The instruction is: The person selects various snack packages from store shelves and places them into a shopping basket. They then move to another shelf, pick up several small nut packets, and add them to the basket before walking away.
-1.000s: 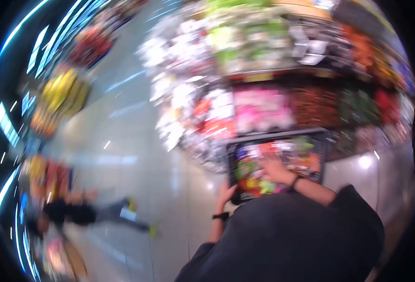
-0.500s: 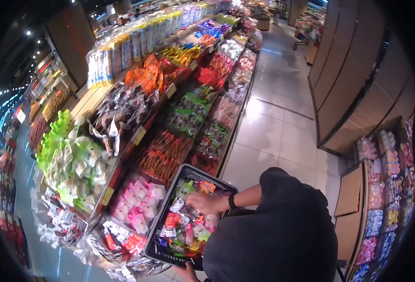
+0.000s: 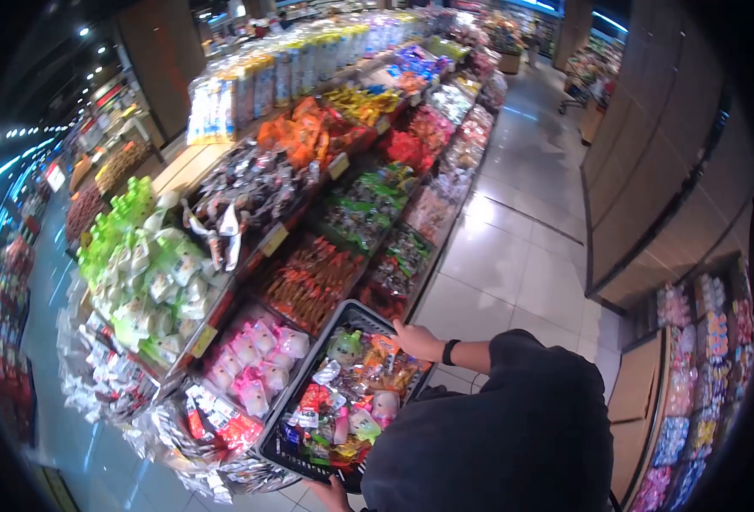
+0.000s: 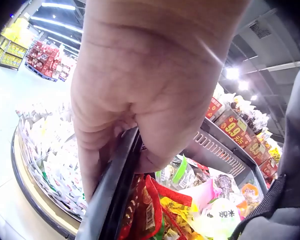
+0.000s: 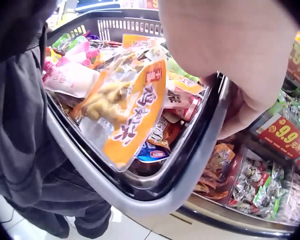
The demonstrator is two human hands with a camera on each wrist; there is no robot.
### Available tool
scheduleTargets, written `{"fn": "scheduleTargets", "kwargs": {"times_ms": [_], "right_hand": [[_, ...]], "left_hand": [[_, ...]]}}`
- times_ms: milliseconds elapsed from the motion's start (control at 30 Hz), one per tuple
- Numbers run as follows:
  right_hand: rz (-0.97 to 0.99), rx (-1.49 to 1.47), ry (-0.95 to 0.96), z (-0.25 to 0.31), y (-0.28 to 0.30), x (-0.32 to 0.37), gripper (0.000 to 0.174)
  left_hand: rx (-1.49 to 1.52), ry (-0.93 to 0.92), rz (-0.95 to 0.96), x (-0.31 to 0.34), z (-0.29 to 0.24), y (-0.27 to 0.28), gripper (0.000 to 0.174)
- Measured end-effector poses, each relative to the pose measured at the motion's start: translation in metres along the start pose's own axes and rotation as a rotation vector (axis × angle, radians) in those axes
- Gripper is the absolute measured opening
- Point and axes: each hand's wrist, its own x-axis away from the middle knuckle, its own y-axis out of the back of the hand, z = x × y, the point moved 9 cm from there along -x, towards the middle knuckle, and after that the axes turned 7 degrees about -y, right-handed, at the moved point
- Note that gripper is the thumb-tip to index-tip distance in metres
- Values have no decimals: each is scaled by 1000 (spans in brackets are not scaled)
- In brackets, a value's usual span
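A dark shopping basket (image 3: 273, 433) full of small snack packets is held at the person's front. The left hand (image 4: 145, 75) grips its rim (image 4: 121, 170), thumb inside and fingers outside; in the head view that left hand (image 3: 332, 493) is at the near end. At the far end the right hand (image 3: 418, 341) holds the opposite rim, and in the right wrist view the right hand (image 5: 230, 55) is curled over the rim (image 5: 202, 155). An orange-edged packet (image 5: 135, 105) lies on top near that end, beside a pink and white packet (image 5: 72, 77).
Left of the basket, a tiered display holds pink-and-white packets (image 3: 253, 358), brown packets (image 3: 308, 277), green-topped white packets (image 3: 151, 282) and orange packets (image 3: 304, 132). A tiled aisle (image 3: 496, 264) runs ahead, with a panelled wall (image 3: 650, 162) and a shelf of packets (image 3: 692, 375) at right.
The right hand has left the packets inside the basket and now grips its far rim. The left hand stays at the near end. The head view has turned from the left-hand floor toward the aisle.
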Motion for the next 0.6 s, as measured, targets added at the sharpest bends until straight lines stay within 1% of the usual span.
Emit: {"fn": "scheduleTargets", "kwargs": {"times_ms": [33, 67, 100, 133, 167, 200, 267, 300, 333, 400, 433, 467, 533, 567, 600], "right_hand": [[69, 14, -26, 3, 4, -1, 36], [137, 32, -51, 5, 7, -2, 36], [160, 63, -30, 6, 8, -3, 36], [182, 93, -12, 8, 8, -5, 36], [199, 119, -3, 10, 10, -5, 36], [181, 126, 13, 8, 5, -7, 38], [193, 129, 29, 9, 5, -8, 40], [203, 133, 42, 10, 5, -8, 41], [209, 143, 43, 9, 4, -9, 40], [214, 140, 76, 12, 6, -9, 40], [214, 153, 101, 11, 5, -10, 39], [237, 189, 130, 12, 2, -10, 38], [233, 178, 186, 14, 2, -10, 36], [215, 244, 238, 19, 5, -8, 34], [209, 204, 197, 18, 7, -9, 33]], "left_hand": [[-43, -179, -178, -2, 22, -3, 35], [-38, -164, -211, -8, 33, -6, 35], [55, -101, -190, -9, 47, -12, 44], [148, -42, -169, -9, 61, -16, 74], [107, -65, -145, -11, 56, -14, 79], [94, 8, -141, -8, 61, -16, 80], [88, 53, -136, -6, 64, -18, 81], [18, 46, -154, -3, 48, -8, 81], [22, 59, -178, -4, 50, -4, 81], [108, 48, -66, -6, 56, -11, 77], [129, 18, -81, -6, 56, -10, 69], [130, 31, -99, -2, 60, -6, 69], [198, -34, -5, -7, 46, -5, 63], [286, -26, 24, -5, 40, -3, 62], [285, -20, 8, -6, 42, -2, 62]]}}
